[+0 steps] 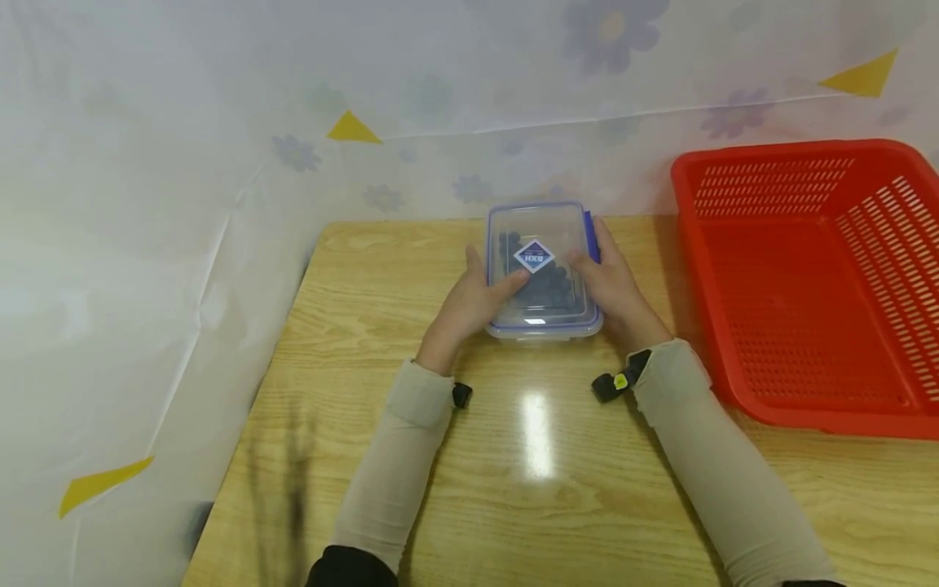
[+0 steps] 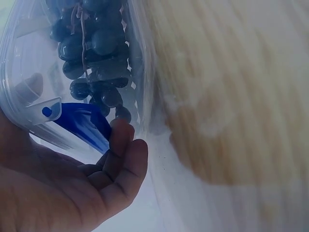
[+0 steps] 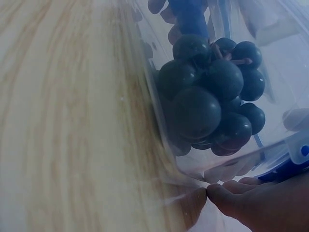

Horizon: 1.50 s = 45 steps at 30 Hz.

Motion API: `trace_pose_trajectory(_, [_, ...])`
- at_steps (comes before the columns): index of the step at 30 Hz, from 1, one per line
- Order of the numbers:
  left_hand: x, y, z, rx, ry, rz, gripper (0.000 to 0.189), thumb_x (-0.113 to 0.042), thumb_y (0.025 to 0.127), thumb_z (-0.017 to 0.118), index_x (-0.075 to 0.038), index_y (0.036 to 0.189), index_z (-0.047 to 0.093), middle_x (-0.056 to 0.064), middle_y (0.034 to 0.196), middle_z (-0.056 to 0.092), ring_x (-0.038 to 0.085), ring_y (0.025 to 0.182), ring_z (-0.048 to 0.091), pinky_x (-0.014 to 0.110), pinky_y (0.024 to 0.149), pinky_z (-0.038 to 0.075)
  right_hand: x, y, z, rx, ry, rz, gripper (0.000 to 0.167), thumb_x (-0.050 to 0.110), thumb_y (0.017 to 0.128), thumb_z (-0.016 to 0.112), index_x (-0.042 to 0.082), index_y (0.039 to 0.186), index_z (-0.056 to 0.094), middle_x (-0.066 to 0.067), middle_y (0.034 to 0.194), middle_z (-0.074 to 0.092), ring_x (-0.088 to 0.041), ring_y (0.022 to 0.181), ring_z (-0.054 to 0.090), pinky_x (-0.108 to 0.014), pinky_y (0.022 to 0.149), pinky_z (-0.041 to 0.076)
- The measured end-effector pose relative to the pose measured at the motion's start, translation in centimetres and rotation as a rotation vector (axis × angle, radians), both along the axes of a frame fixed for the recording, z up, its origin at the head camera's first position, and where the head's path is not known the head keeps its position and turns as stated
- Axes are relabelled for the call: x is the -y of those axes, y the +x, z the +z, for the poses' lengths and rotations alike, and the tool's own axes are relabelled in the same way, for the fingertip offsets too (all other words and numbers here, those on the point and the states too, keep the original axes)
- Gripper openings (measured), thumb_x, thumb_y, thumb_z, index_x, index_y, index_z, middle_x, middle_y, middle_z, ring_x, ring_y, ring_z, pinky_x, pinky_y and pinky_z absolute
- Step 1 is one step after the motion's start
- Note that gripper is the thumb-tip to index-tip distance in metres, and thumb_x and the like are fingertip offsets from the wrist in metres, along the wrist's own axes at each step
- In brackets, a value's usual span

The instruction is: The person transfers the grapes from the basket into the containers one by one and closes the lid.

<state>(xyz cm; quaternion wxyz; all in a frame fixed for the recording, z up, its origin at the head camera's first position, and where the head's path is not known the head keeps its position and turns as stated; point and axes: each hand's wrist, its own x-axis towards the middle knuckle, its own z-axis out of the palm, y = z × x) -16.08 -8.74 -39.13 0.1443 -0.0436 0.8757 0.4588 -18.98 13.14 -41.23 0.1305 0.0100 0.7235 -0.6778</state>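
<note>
A clear lidded food box (image 1: 543, 218) with a blue-trimmed lid sits between both hands near the far edge of the table. Dark grapes (image 3: 198, 111) on their stems show through its walls, under a diamond-shaped label (image 1: 535, 256) on the lid. The left hand (image 1: 469, 302) holds the left side, thumb over the lid. In the left wrist view its curled fingers (image 2: 128, 169) are beside a blue latch (image 2: 84, 123) that slants out from the wall. Gripping the opposite side is the right hand (image 1: 616, 285), its thumb on the lid beside another blue latch (image 1: 592, 236).
To the right stands a large red slotted basket (image 1: 704, 302), close to the right forearm. The wood-grain table (image 1: 367, 326) meets a white flowered sheet (image 1: 440, 81) at the back and left. Yellow tape pieces (image 1: 354, 129) are stuck on the sheet.
</note>
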Motion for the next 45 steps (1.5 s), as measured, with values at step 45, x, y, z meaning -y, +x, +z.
trace_pose_trajectory(45, [-0.26,-0.36,0.01,-0.026,-0.164,0.034,0.119,-0.076,0.086,0.058,-0.009,0.163,-0.003,0.027,0.160,0.026,0.043,0.143,0.033,0.055,0.113,0.032,0.19,-0.15,0.01,0.027,-0.035,-0.028,0.077,0.027,0.108,0.050,0.032,0.163,-0.003,0.008,0.169,-0.003,-0.017,0.153,0.000,-0.040,0.122,0.004])
